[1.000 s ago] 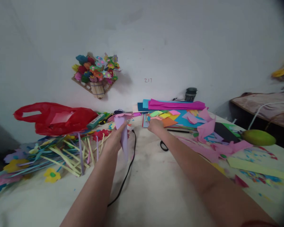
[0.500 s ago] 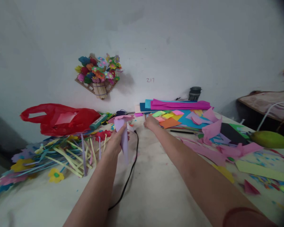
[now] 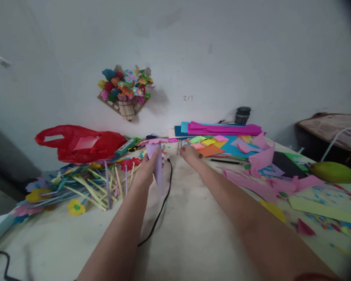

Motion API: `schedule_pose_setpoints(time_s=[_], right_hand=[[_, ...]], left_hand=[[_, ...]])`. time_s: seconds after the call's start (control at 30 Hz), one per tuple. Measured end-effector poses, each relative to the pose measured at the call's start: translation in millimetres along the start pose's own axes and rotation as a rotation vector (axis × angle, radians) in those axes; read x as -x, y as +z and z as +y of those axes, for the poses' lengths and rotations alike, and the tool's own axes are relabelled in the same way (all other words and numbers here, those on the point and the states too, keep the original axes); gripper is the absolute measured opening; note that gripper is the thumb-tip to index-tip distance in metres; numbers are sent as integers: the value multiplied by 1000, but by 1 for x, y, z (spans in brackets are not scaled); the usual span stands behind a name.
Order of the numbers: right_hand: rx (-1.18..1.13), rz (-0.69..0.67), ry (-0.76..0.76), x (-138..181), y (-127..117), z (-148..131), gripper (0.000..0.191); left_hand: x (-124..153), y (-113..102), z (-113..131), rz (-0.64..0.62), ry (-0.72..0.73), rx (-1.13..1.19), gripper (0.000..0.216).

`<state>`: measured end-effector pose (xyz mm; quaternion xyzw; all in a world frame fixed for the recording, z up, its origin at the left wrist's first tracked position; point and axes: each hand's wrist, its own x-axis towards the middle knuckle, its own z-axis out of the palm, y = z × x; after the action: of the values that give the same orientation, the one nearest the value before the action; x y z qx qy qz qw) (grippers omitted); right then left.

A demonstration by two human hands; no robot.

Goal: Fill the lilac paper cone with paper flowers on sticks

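Note:
My left hand (image 3: 146, 170) is closed round a lilac paper flower (image 3: 155, 156), holding it upright by its rolled stem, with the pink-edged bloom on top. My right hand (image 3: 189, 153) reaches far across the table, fingers pinched on a thin stick (image 3: 179, 147) beside the small coloured paper squares (image 3: 206, 141). A black cable (image 3: 160, 203) runs over the white tabletop between my two arms.
A red plastic bag (image 3: 82, 143) and a heap of paper stems and flowers (image 3: 87, 183) lie left. Coloured sheets (image 3: 222, 129), pink scraps (image 3: 263, 160), a dark jar (image 3: 242, 115) and a green oval object (image 3: 333, 172) lie right. A flower bouquet (image 3: 125, 90) hangs on the wall.
My right hand has slid left from the paper squares to the thin stick and pinched it. The left hand keeps the lilac flower. The camera has turned slightly left.

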<state>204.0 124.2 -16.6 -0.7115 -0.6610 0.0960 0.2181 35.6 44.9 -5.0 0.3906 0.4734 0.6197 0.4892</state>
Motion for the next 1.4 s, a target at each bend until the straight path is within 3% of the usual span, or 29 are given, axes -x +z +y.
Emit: schedule_pose_setpoints(time_s=[0.2, 0.4, 0.5, 0.67, 0.8, 1.0, 1.13, 1.27, 1.4], right_hand=[[-313, -36, -227, 46, 0, -11, 37], [-808, -227, -490, 83, 8, -24, 28], [-952, -309, -588, 96, 13, -28, 34], [-879, -206, -511, 111, 29, -34, 47], [-792, -131, -497, 114, 35, -37, 36], [-879, -244, -554, 117, 33, -38, 28], [-864, -220, -616, 127, 27, -46, 34], [-765, -52, -656, 135, 20, -58, 42], [-634, 82, -616, 132, 25, -67, 34]], left_hand=[[-1, 2, -14, 120, 308, -103, 34], [15, 5, -14, 206, 437, -112, 43], [32, 6, -7, 231, 466, -131, 45], [60, 8, 1, 236, 468, -220, 49], [69, -1, -3, 188, 488, -204, 48], [72, -26, -3, -157, 519, 62, 55], [74, -38, 4, -90, 522, 97, 45], [73, -46, 4, -51, 574, 101, 48], [73, -51, 3, -45, 590, 7, 46]])
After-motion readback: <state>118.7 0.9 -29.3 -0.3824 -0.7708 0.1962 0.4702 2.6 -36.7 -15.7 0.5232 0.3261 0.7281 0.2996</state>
